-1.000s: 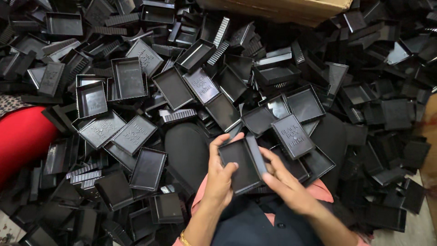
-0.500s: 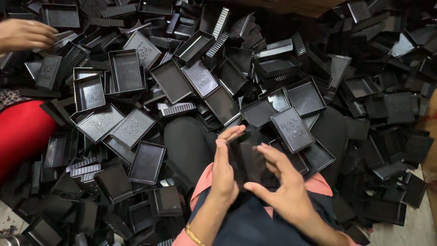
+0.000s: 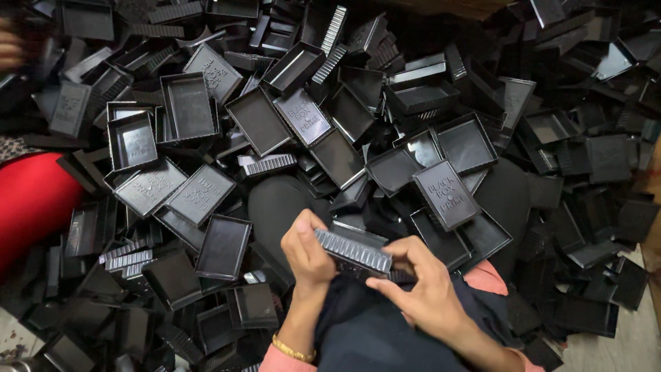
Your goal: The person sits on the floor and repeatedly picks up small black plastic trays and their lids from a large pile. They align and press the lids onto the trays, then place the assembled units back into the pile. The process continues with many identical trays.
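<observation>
Both hands, left and right, grip ribbed black box between them.

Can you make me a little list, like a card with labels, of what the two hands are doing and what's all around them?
left hand: grips one end of a black ribbed box
right hand: fingers pinch the box's other end
box: black plastic, ridged side facing up, held over the lap
around: big pile of black plastic trays and lids
left edge: red cloth
wrist: gold bangle on the left arm
top left: another person's blurred hand
</observation>
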`<state>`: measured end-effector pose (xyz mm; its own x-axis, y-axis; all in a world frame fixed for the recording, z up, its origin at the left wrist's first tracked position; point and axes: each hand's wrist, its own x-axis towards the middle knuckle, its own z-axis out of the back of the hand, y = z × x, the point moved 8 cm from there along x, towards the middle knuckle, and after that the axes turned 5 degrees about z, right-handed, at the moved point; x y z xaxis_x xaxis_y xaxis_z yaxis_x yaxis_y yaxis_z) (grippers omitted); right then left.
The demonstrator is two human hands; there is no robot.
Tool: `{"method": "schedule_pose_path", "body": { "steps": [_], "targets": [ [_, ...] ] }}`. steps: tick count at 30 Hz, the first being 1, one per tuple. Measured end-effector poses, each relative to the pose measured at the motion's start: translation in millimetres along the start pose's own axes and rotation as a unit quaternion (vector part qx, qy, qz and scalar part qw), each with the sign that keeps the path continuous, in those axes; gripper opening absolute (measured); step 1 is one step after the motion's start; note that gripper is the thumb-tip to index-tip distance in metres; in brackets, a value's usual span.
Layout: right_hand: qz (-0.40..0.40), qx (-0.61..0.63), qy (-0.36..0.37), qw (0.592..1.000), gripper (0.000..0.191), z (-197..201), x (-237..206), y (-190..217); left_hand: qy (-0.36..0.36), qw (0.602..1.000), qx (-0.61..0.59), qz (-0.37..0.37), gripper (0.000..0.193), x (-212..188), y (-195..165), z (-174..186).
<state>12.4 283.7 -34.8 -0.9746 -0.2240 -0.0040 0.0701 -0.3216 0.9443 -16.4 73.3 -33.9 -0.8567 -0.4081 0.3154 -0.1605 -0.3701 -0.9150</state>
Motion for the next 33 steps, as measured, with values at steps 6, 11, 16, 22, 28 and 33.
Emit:
{"method": "schedule_pose_path", "body": {
  "steps": [6,11,16,22,28,33],
  "targets": [
    [0.055,-0.103,0.146,0.982,0.038,5.2,67.4,48.2,0.024,0.992,-0.046,0.113,0.062,3.8,37.9,4.0],
    [0.231,0.137,-0.029,0.963,0.04,80.8,166.8,92.5,0.079,0.992,-0.002,0.098,0.037,44.7,55.4,-26.6],
    [0.356,-0.252,0.167,0.884,0.082,30.7,149.1,69.9,0.107,0.984,0.077,0.118,0.051,84.8,84.0,-74.2],
    [0.333,-0.389,0.179,0.84,0.062,40.3,118.3,38.7,0.115,0.963,-0.091,0.224,0.072,94.0,108.8,-85.4],
    [0.226,-0.01,-0.085,0.97,0.052,79.8,59.6,45.1,0.121,0.857,-0.394,0.31,0.052,34.3,81.3,-37.8],
    [0.19,-0.127,-0.008,0.973,0.046,8.2,38.5,29.7,0.124,0.822,-0.493,0.258,0.023,3.7,37.6,-42.6]
  ]
}}
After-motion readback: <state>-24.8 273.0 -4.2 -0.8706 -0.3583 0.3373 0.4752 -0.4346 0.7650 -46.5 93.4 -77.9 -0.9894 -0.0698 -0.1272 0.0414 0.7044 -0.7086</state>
